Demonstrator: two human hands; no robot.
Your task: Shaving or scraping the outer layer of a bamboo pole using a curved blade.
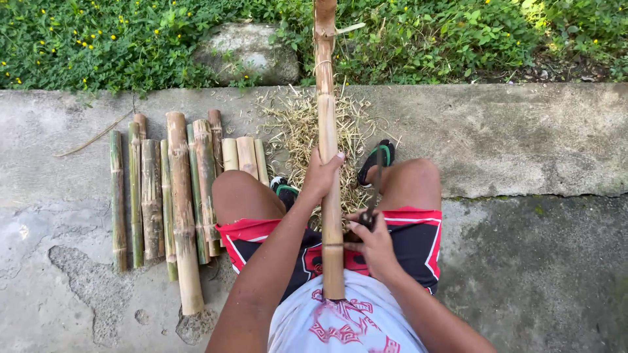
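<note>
A long tan bamboo pole [326,117] runs from my lap away toward the grass, its near end resting against my white shirt. My left hand [320,175] grips the pole about midway, fingers wrapped around it. My right hand [373,240] is closed on the handle of a dark knife [375,186], whose blade points away beside the pole's right side. A metal part crosses the pole close to its near end. I sit with knees apart in red and black shorts, feet in dark sandals.
Several cut bamboo lengths [173,196] lie side by side on the concrete at my left. A heap of pale shavings [301,131] lies between my feet. A grey rock [252,52] and green plants with yellow flowers [98,39] border the far edge.
</note>
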